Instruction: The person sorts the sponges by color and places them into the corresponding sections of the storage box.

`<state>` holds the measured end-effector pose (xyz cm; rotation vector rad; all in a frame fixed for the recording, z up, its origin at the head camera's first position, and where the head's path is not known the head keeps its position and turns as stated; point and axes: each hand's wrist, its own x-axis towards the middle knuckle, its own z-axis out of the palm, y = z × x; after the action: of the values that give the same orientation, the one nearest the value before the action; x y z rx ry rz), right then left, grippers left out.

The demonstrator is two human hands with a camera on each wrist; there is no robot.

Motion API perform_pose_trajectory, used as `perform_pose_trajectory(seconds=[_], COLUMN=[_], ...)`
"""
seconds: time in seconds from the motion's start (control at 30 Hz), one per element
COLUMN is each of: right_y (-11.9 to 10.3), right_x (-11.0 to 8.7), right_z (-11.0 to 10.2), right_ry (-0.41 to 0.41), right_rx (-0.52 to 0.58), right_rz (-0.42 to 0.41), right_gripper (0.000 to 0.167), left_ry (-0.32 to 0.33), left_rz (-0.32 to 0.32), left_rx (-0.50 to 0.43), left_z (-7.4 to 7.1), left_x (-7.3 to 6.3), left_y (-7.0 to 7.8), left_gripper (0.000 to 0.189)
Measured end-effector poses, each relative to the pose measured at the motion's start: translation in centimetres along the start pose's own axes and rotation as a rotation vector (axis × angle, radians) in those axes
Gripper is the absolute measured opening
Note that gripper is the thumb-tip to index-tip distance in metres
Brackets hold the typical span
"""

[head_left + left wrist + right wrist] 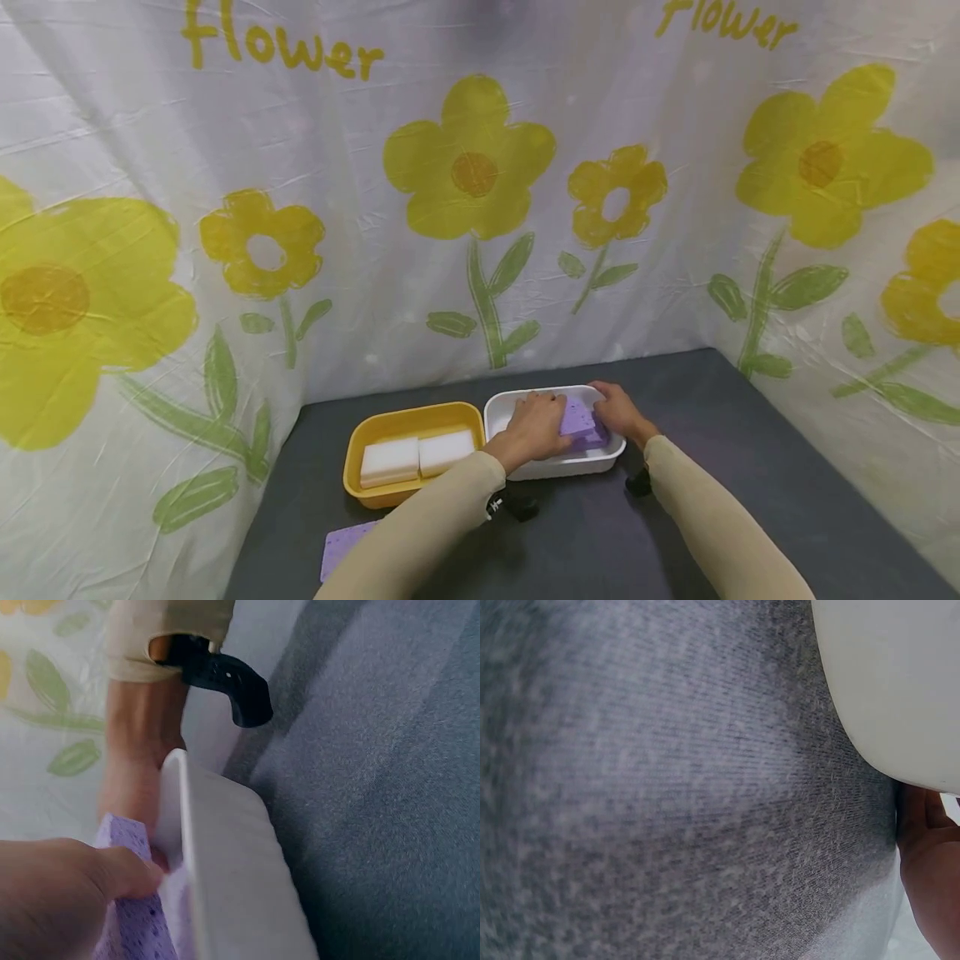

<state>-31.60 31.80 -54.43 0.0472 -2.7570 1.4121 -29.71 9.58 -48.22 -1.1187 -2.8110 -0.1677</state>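
My left hand [534,427] reaches over the white tray [504,404] and pinches a purple sponge [576,417] between thumb and fingers. In the left wrist view the thumb presses on the face of this speckled sponge [142,922], which stands tilted inside the tray wall [240,862]. Another purple sponge [597,437] lies in the tray, partly covered by the held one. At the tray's right end, my right hand [621,413] grips the rim. The right wrist view has the right hand [934,874] at the tray's white outer side [907,682], its fingers mostly hidden.
Left of the white tray stands a yellow tray [356,454] with white sponges [390,458] side by side in it. A purple sponge [345,546] lies on the dark grey table [570,542], partly behind my left sleeve. A flower-printed curtain [352,250] borders the table.
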Motion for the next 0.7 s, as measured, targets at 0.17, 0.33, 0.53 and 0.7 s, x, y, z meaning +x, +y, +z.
perform_pose_trajectory(seconds=[0.17,0.33,0.53,0.7], right_y=[0.0,0.0,0.1,0.2], right_x=[-0.1,-0.1,0.0,0.0], right_z=[-0.2,-0.1,-0.1,0.1], right_ry=[0.001,0.003,0.010,0.019], right_rx=[0.029,0.046,0.050,0.042], right_rz=[-0.003,-0.005,-0.007,-0.007], right_gripper=[0.041,0.039,0.039,0.042], left_ry=[-0.016,-0.031,-0.047,-0.049], left_rz=[-0.019,-0.031,-0.036,-0.034], left_rx=[-0.039,-0.049,-0.036,-0.012], left_z=[1.7,2.7,3.2,3.8], left_x=[1.2,1.6,1.7,1.6], left_y=[0.6,0.9,1.2,1.2], left_gripper=[0.063,0.069,0.064,0.059])
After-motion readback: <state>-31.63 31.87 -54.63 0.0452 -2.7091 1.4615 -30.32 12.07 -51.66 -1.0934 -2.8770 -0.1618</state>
